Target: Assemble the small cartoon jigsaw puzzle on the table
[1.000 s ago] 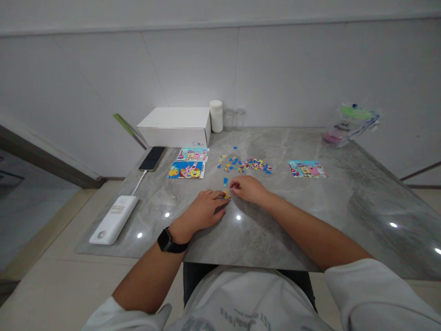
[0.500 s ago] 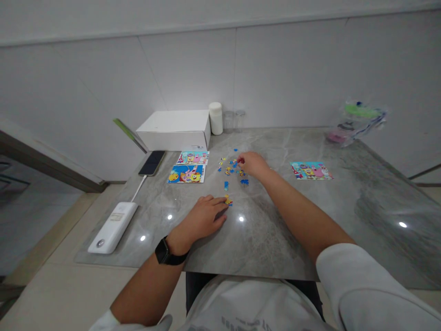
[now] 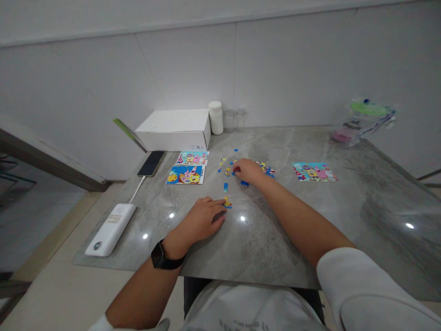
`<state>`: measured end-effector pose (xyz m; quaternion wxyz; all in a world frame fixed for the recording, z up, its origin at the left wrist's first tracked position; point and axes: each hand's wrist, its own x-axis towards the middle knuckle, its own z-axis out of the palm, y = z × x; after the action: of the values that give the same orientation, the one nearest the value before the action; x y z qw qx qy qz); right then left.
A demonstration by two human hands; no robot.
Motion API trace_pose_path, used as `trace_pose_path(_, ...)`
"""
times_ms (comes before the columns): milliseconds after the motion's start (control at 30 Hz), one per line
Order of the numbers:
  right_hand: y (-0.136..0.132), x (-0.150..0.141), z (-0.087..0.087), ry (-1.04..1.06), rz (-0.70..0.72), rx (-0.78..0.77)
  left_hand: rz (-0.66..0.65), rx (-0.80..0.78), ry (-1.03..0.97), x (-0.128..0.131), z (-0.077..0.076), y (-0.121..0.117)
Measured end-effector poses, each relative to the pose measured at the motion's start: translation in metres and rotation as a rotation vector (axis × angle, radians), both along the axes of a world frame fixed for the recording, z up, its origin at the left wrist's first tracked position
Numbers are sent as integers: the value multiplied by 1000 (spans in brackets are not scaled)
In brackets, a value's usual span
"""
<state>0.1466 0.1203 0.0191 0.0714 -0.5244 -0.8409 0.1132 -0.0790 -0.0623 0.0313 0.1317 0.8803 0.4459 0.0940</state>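
Observation:
My left hand (image 3: 203, 219) lies low on the table with its fingers stretched out. Its index fingertip touches a small yellow-and-blue cluster of puzzle pieces (image 3: 228, 202). Farther away, my right hand (image 3: 250, 171) reaches in from the right, its fingers bent and pinched together at a small blue puzzle piece (image 3: 233, 174). More loose puzzle pieces (image 3: 267, 168) form a pile, partly hidden behind that hand. A light-blue puzzle piece (image 3: 226, 187) and dark-blue pieces (image 3: 244, 183) sit between my hands.
Two cartoon picture cards (image 3: 186, 175) lie at left, another card (image 3: 315, 172) at right. A phone (image 3: 151, 163) is cabled to a white power bank (image 3: 110, 230). Behind stand a white box (image 3: 172, 131), a white bottle (image 3: 216, 118) and two glasses. A plastic bag (image 3: 361, 122) sits far right.
My right hand has shifted slightly left and nearer to me, uncovering the pile behind it. My left hand stays at the yellow-and-blue cluster. The view has tilted a little.

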Motion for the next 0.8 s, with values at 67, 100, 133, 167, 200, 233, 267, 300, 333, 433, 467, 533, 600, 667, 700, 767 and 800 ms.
trace_pose_path(67, 2, 3, 2, 26, -22, 6, -3, -1, -6, -1, 0, 0)
trace_pose_path(100, 4, 4, 4, 39, -37, 15, -5, 0, -8, -1, 0, 1)
trace_pose_path(133, 5, 7, 6, 50, -54, 24, -7, 1, -12, -2, 0, 1)
trace_pose_path(167, 7, 10, 9, 60, -71, 35, -7, 2, -18, -2, 0, 1)
trace_pose_path(200, 9, 14, 13, 70, -92, 46, -4, 5, -27, -3, 0, 1)
trace_pose_path(233, 12, 18, 17, 78, -118, 56, -4, 11, -39, -3, 0, 1)
trace_pose_path(267, 14, 24, 21, 87, -146, 65, -3, 19, -55, -3, 0, 1)
trace_pose_path(300, 17, 31, 26, 93, -182, 74, -1, 28, -76, -3, 0, 1)
trace_pose_path(333, 20, 38, 30, 96, -212, 79, 3, 40, -106, -4, 0, 2)
trace_pose_path(433, 28, 64, 41, 83, -286, 82, 39, 76, -242, -5, 3, 7)
trace_pose_path(467, 31, 72, 44, 72, -303, 75, 63, 89, -281, -6, 6, 10)
trace_pose_path(533, 35, 86, 48, 47, -328, 57, 117, 114, -300, -8, 15, 21)
trace_pose_path(600, 37, 96, 50, 22, -341, 40, 171, 133, -246, -11, 27, 38)
trace_pose_path(667, 38, 99, 49, -6, -344, 23, 219, 182, -190, -11, 37, 62)
trace_pose_path(700, 37, 99, 49, -19, -341, 13, 230, 219, -173, -9, 41, 77)
trace_pose_path(767, 35, 94, 47, -44, -324, -14, 240, 260, -131, 0, 44, 109)
trace_pose_path(800, 34, 91, 45, -54, -310, -30, 247, 268, -108, 7, 42, 125)
